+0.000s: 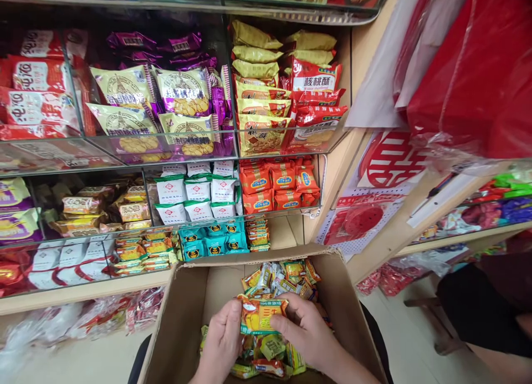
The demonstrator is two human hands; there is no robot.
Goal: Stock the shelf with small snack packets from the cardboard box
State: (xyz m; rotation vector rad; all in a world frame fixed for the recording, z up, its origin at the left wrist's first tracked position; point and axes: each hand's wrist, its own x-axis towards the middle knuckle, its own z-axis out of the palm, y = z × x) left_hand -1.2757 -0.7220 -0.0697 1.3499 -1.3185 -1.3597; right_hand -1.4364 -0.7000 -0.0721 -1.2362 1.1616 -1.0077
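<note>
Between my two hands is a small orange, yellow and green snack packet [261, 316], its printed face turned up toward me. My left hand [223, 334] pinches its left end. The thumb of my right hand [305, 331] lies across the packet's right half, with the fingers behind it. Both hands are over an open cardboard box [183, 317]. Inside the box, partly hidden by my hands, lie several loose wrapped snacks [286, 276] in yellow, green, white and red.
Glass-fronted shelves ahead hold purple biscuit packets [187, 93], red walnut shortbread packets [316, 79], white-and-green packets [197, 191] and teal packets [214, 240]. Red bags [477, 73] hang at upper right. A seated person's dark-clothed leg [474, 306] and a stool [440, 323] are at lower right.
</note>
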